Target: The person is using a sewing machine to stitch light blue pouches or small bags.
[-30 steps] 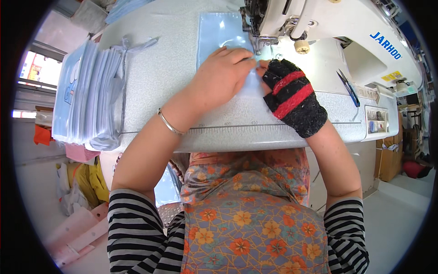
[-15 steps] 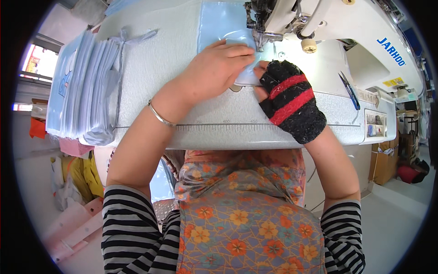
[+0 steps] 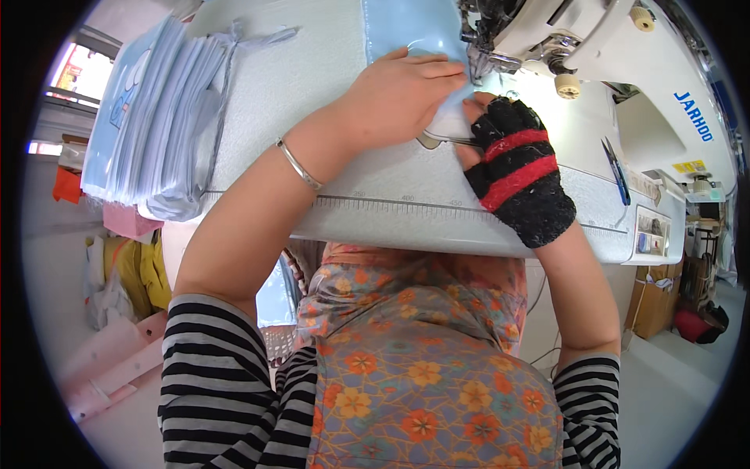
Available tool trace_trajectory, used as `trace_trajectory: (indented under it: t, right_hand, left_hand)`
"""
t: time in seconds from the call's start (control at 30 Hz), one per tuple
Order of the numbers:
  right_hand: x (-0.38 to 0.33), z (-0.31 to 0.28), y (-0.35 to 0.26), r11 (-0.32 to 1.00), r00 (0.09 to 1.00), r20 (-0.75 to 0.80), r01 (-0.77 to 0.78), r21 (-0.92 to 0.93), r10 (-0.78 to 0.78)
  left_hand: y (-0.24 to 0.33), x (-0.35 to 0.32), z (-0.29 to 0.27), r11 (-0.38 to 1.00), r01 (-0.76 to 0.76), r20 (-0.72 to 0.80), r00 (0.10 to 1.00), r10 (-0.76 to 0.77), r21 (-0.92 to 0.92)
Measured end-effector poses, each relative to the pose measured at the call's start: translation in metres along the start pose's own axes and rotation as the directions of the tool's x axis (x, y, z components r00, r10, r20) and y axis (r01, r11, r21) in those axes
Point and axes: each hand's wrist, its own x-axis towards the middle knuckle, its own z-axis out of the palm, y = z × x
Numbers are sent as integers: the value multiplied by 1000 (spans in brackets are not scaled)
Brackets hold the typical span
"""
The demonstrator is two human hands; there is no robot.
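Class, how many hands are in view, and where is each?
2: the left hand lies on the blue sheet; the right hand, in a black-and-red glove, is near the sewing machine.

Dark-handled snips [image 3: 623, 187] lying on right part of white table [image 3: 289, 82], blades pointing away from wearer; small compartment tray [image 3: 651, 234] set in table's right end, contents too small to tell; ruler scale [image 3: 391, 201] along front edge; cardboard box [image 3: 655, 301] with white tie, right side below table level; dark red item [image 3: 698, 324] just beside it, kind unclear; left side: bright window [image 3: 84, 74], orange piece [image 3: 67, 184], pink box [image 3: 131, 220], yellow cloth [image 3: 156, 270] beside whitish plastic bag [image 3: 109, 301]; pale pink sheeting [image 3: 109, 367] with dark dots lower left.
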Motion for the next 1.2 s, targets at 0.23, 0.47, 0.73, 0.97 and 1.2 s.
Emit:
trace_trajectory:
  t: [0.23,0.47,0.73,0.97,1.2]
  right_hand:
    - [0,3,4,998,998,-27,-49,26,50]
    - [2,1,16,990,990,-26,-140,29,140]
    - [1,5,18,994,995,-87,-45,104,54]
    - [-2,14,29,994,988,-140,-51,93,63]
    - [-6,4,25,998,986,-165,19,67,-8]
  left_hand:
    - [16,-6,-1,993,76,-2,997,-76,90]
    - [49,-8,1,968,223,-44,975,-219,116]
    - [75,-9,1,945,265,-55,964,-259,190]
    - [92,-12,-4,954,252,-5,967,-254,161]
    - [94,-15,-8,977,215,-18,976,-215,10]
